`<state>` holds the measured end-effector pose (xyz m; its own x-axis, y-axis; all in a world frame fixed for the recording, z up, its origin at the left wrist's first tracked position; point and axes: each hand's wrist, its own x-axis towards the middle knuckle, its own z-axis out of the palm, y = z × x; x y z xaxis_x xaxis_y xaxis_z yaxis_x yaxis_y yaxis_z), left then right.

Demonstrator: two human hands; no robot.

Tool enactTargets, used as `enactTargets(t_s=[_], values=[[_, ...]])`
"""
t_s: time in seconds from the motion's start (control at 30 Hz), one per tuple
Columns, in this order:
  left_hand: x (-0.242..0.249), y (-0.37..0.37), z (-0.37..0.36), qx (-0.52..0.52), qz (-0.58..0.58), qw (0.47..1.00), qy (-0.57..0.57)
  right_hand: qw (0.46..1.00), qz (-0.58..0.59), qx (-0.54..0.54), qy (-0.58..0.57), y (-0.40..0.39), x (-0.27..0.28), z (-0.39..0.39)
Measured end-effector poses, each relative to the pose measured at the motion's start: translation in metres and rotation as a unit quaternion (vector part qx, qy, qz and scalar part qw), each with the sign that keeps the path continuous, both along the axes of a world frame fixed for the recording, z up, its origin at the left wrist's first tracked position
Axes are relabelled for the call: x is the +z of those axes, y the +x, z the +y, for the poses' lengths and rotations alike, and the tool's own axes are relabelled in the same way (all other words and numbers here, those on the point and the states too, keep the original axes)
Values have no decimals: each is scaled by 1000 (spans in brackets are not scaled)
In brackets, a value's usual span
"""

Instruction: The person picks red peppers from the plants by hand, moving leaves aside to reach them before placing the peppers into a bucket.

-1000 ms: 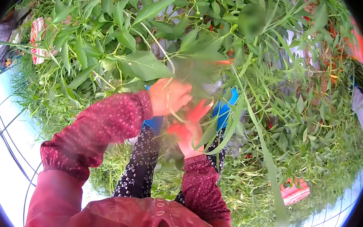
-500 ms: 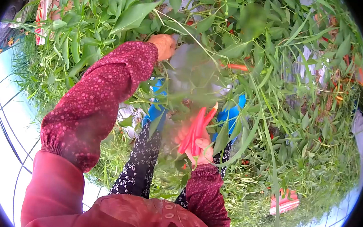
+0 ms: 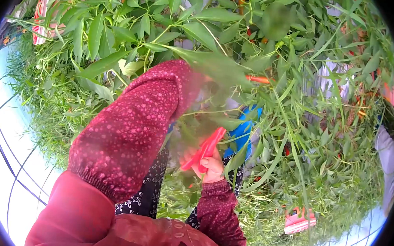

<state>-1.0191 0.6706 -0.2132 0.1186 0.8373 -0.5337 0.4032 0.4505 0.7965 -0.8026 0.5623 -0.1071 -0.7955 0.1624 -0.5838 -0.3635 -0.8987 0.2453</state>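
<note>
My right hand [image 3: 213, 167] is closed around a small bunch of long red chili peppers [image 3: 208, 149], held low in front of my body. The peppers point up and to the right, and a blur on the lens softens the left side of that hand. My left arm, in a dotted maroon sleeve [image 3: 137, 118], reaches forward into the chili plants [image 3: 106, 37]. Leaves and the blur hide my left hand at the end of this sleeve, so its fingers cannot be seen. An orange-red chili [image 3: 258, 79] hangs among leaves ahead.
Blue footwear [image 3: 245, 131] shows between the plants below me. Long grass blades [image 3: 292, 149] cross on the right. Pink-and-white objects lie at the lower right [image 3: 300, 221] and upper left [image 3: 41, 18]. Pale sheeting [image 3: 332, 78] shows through the foliage.
My left hand has gone from sight behind leaves as the left arm moved right. My right hand has shifted slightly left, and the peppers in it are tilted further right.
</note>
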Motion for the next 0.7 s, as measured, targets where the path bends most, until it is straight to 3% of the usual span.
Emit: enactTargets(t_s=[0.07,0.1,0.2,0.23,0.27,0.33,0.37,0.4,0.5,0.6,0.63,0.67,0.7], values=[[-21,24,11,4,40,952,-304,999,-36,9,-3,-2,6,5],[-35,32,0,1,38,952,-303,999,-42,7,18,-6,7,7],[-75,64,-52,114,42,992,-29,997,-49,42,32,-2,6,7],[-38,63,-40,133,55,990,-3,997,-57,48,37,-4,8,8],[-21,58,-31,129,55,990,-3,997,-57,44,37,-5,7,5],[-4,49,-21,-25,158,977,-139,997,-10,18,70,-5,0,-1],[7,49,-22,11,170,985,-9,997,3,16,72,-6,-3,-1],[7,42,-20,10,171,985,-8,997,3,14,73,-7,-3,0],[-7,26,-5,188,145,971,-14,997,-36,24,62,-7,2,4],[1,30,21,172,249,949,-89,997,-48,23,50,-5,4,7],[-3,36,25,320,1,946,-50,998,-14,16,52,-4,4,9],[-7,40,25,320,-1,946,-48,998,20,8,52,-3,3,10],[-9,47,23,173,153,968,96,999,25,10,47,-2,0,8]])
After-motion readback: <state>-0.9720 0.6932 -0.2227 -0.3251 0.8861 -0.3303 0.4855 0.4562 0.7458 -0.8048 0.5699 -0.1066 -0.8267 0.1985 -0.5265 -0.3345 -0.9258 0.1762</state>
